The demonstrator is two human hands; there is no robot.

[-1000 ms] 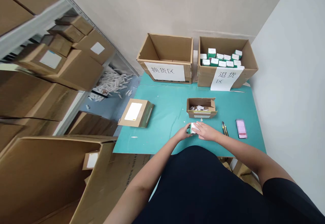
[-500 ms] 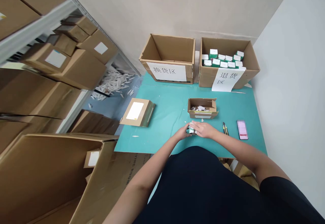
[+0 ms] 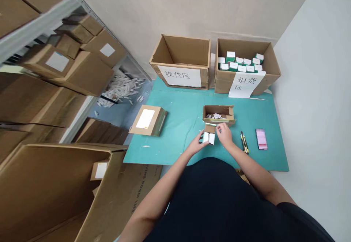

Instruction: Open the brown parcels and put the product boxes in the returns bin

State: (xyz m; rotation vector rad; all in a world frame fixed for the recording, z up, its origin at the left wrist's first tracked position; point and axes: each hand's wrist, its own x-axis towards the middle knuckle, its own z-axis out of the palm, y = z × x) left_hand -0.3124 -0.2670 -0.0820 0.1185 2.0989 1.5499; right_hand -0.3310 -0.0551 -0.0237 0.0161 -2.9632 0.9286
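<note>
A small white and green box [image 3: 208, 138] stands near the table's front edge with its top flap raised, brown inside. My left hand [image 3: 197, 144] grips its left side. At the flap's right corner, my right hand [image 3: 224, 133] has its fingers pinched together; whether they hold the flap's edge is too small to tell. Just behind is an open brown carton [image 3: 218, 121] with crumpled white scraps inside. To the right lie a yellow and black cutter knife [image 3: 244, 142] and a phone [image 3: 261, 139] with a pink screen.
Two large cartons with handwritten signs stand at the back of the teal table [image 3: 175, 125]: the left one [image 3: 179, 76] and the right one [image 3: 225, 83], holding several green and white boxes. A labelled carton [image 3: 148, 120] sits left. Shelves of cartons [image 3: 82, 68] rise beyond.
The small box's flap now stands raised, showing its brown inner side. My right hand has moved from the box's top to the flap's right corner.
</note>
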